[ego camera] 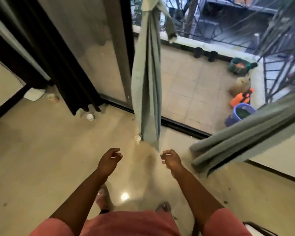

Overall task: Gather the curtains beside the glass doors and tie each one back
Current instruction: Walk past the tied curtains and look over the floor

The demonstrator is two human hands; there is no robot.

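Note:
A grey-green curtain point(147, 79) hangs in the middle, gathered into a narrow bundle with a knot near the top; its tip reaches down to just above my hands. A second grey-green curtain point(245, 133) spreads loose at the right. A dark curtain point(46, 53) hangs at the left beside the glass door point(99, 48). My left hand point(109, 160) and my right hand point(170, 158) hover low over the floor, fingers loosely curled, holding nothing. The right hand sits just below the gathered curtain's tip, apart from it.
The sliding door track point(180, 125) crosses the glossy floor. Two small white cups point(90, 117) point(137, 138) lie on the floor. Out on the balcony stand a blue bucket point(242, 113), an orange item and a green basin. A dark chair edge shows at bottom right.

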